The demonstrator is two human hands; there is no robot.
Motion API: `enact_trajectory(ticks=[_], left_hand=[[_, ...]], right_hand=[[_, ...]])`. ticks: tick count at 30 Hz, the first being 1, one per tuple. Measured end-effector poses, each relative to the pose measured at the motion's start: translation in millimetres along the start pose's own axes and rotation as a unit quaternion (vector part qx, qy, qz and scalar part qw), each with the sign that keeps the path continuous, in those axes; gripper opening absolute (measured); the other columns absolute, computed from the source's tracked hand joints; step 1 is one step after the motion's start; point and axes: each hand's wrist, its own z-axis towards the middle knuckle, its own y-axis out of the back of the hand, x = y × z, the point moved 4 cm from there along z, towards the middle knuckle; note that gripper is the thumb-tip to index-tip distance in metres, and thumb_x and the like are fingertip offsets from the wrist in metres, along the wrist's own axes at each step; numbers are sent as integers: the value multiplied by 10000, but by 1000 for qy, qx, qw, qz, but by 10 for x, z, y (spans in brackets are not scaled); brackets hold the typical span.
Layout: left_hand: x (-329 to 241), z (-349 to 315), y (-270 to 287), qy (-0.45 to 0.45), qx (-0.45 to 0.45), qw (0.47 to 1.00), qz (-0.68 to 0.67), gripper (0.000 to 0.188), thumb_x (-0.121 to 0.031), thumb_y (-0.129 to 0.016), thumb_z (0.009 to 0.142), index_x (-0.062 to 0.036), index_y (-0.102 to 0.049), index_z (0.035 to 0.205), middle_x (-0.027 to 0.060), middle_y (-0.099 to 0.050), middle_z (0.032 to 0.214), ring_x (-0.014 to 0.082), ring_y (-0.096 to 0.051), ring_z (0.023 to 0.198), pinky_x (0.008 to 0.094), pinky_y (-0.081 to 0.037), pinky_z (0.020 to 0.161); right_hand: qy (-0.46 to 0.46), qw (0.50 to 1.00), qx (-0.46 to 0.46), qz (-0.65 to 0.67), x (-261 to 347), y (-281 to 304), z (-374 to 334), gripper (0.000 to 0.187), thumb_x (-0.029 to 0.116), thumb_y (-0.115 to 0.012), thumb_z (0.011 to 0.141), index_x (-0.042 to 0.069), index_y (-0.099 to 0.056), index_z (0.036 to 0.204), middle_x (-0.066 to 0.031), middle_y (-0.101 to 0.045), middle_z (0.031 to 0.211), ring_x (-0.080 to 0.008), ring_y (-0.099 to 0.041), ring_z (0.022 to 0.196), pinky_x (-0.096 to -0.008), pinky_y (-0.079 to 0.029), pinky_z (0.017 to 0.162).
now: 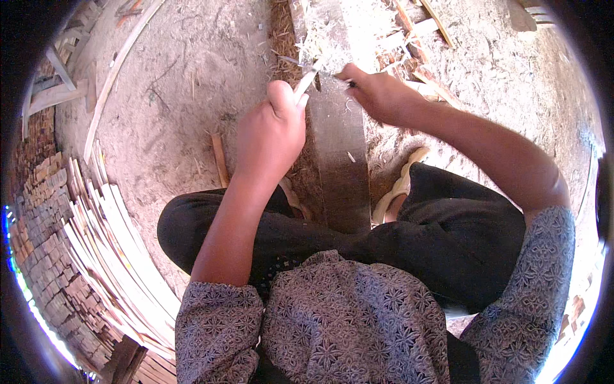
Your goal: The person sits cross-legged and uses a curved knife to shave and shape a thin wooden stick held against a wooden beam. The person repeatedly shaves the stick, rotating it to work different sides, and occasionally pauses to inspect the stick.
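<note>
My left hand (274,131) is closed around a pale wooden stick (307,81), thumb along it, its far end pointing up over the plank. Across from it, my right hand (377,93) is closed on a knife (339,77), mostly hidden by the fingers and blurred. The blade seems to reach left toward the stick; whether it touches the wood I cannot tell. Under both hands runs a long grey wooden plank (342,147), extending between my feet. Curled shavings (323,45) lie heaped on its far part.
Long pale wood strips (118,230) lie at the left beside stacks of short wood pieces (48,243). Scraps and shavings (409,48) litter the ground right of the plank. A small wood piece (219,160) lies near my left knee. A wooden frame (57,93) stands far left.
</note>
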Motion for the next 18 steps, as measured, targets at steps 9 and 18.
enact_trajectory(ticks=[9, 18], left_hand=[[65, 1, 34, 19, -3, 1000, -3, 264, -188, -608, 977, -63, -432, 1127, 263, -691, 829, 492, -667, 774, 595, -515, 647], [15, 25, 23, -18, -5, 1000, -6, 262, -205, -604, 981, -59, -412, 1086, 254, -678, 795, 485, -660, 735, 589, -508, 615]], right_hand=[[66, 997, -15, 41, 378, 143, -124, 274, 180, -522, 1028, 61, -471, 1270, -214, -661, 828, -398, -705, 766, -514, -555, 655], [-10, 994, -7, -108, -782, -75, 255, 251, 207, -498, 1049, 68, -483, 1258, -199, -637, 707, -353, -696, 694, -487, -526, 630]])
